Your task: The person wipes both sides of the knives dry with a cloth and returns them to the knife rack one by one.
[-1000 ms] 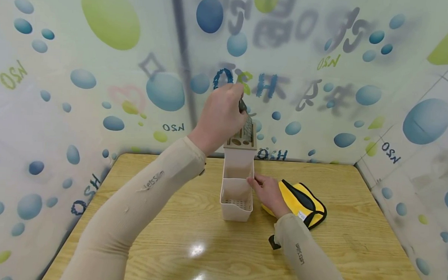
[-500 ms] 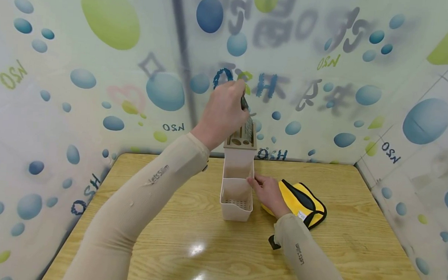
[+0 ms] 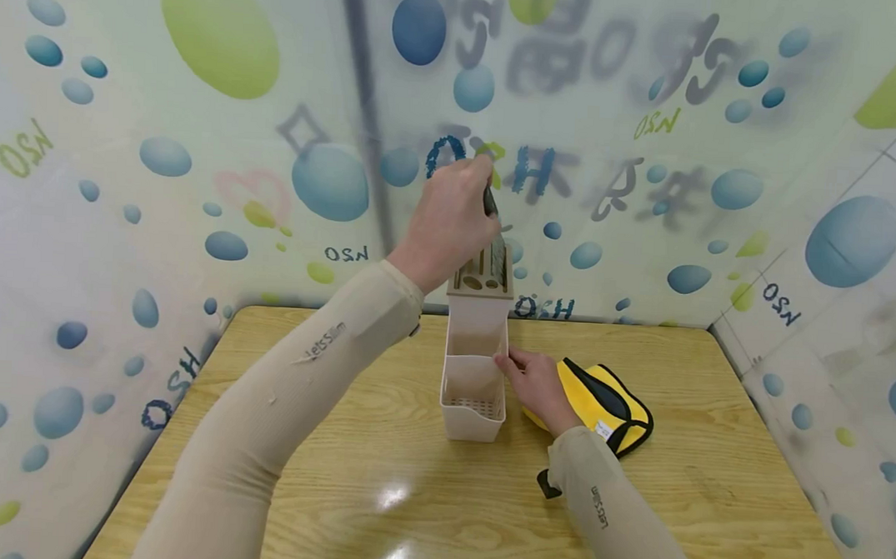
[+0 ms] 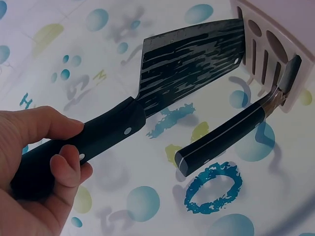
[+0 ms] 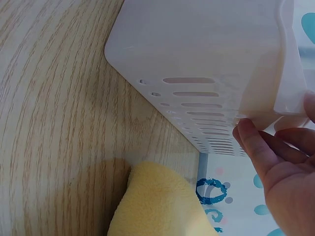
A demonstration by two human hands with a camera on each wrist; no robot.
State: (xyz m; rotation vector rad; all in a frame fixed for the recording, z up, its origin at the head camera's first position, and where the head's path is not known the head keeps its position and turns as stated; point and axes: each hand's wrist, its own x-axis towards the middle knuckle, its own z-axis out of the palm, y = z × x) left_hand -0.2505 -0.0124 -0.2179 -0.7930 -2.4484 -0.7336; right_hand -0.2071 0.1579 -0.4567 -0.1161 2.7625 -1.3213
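Note:
A pale pink knife holder [image 3: 473, 426] stands upright on the table, with a brown slotted top and open front compartments. My left hand [image 3: 450, 221] grips the black handle of a cleaver [image 4: 189, 66] above it. The far end of the cleaver's dark streaked blade reaches into a slot of the top. In the left wrist view, a second black-handled knife [image 4: 221, 135] sits in another slot beside the cleaver. Lower down, my right hand [image 3: 541, 389] holds the holder's right side wall between thumb and fingers; its fingertips are partly hidden behind that wall in the right wrist view.
A yellow cloth item with black trim [image 3: 608, 403] lies on the wooden table [image 3: 350, 459], right of the holder and close to my right wrist. Patterned walls [image 3: 259, 138] rise behind and beside the table.
My left hand has moved slightly up and to the right, with the cleaver in its grip. The right hand and the holder keep their place.

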